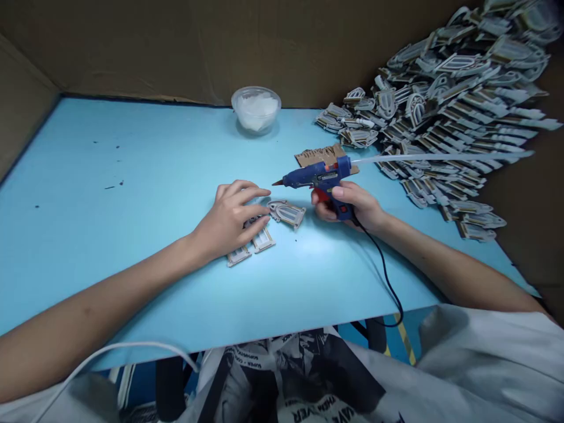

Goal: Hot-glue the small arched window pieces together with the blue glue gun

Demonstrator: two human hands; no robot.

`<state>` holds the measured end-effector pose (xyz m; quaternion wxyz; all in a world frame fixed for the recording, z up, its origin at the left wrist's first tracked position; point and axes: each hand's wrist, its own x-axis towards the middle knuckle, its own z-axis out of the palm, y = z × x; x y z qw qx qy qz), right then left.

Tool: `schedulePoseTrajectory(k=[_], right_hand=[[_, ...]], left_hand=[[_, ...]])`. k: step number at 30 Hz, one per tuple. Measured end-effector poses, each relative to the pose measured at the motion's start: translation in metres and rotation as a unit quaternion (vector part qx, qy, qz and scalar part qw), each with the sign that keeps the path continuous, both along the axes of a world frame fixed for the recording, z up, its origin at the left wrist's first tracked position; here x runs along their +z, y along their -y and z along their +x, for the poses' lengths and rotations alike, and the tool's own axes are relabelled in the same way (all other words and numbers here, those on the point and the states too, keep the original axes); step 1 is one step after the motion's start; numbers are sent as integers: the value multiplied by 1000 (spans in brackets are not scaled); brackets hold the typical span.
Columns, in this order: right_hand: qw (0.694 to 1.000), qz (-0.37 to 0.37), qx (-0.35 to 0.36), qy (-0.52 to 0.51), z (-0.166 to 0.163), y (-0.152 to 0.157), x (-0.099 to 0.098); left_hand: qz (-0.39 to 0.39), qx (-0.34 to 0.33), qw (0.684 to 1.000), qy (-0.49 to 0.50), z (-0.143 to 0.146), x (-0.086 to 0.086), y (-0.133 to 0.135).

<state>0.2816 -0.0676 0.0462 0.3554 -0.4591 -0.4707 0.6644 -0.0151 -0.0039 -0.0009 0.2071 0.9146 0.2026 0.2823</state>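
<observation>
My right hand (352,205) is wrapped round the handle of a blue hot glue gun (315,175), whose nozzle points left. A long clear glue stick (440,157) sticks out of its back end. My left hand (235,217) rests palm down with fingers spread over small arched window-shaped pieces. One such piece (287,212) lies at its fingertips, and two more pieces (263,239) show partly from under the hand. Their upper parts are hidden by my fingers. The nozzle tip hangs close to my left forefinger, apart from the pieces.
A clear plastic bowl (256,110) with white material stands at the back. Behind the gun lies a torn cardboard scrap (321,155). A large pile of similar arched pieces (458,111) fills the right side. Cardboard walls (176,53) enclose the blue table (132,235). The gun's black cord (383,264) runs over the front edge.
</observation>
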Motion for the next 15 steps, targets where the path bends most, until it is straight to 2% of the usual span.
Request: schedulePoseTrajectory(k=[4,7,11,13,15], right_hand=[[999,1,-28,18,-7,-19,-7],[996,38,-54,65,-9,-28,-13],[986,102,-86,99,-5,-22,-17],[983,114,-71,125,0,-15,-18],[980,118,-52,152,6,-10,-20]], left_hand=[[-17,-10,1000,8,-2,1,3],[-32,-11,999,-11,-3,2,2],[-22,-52,998,-42,-5,3,-1],[-6,-92,994,-59,-6,4,-2],[-9,-102,993,-56,-5,5,-2]])
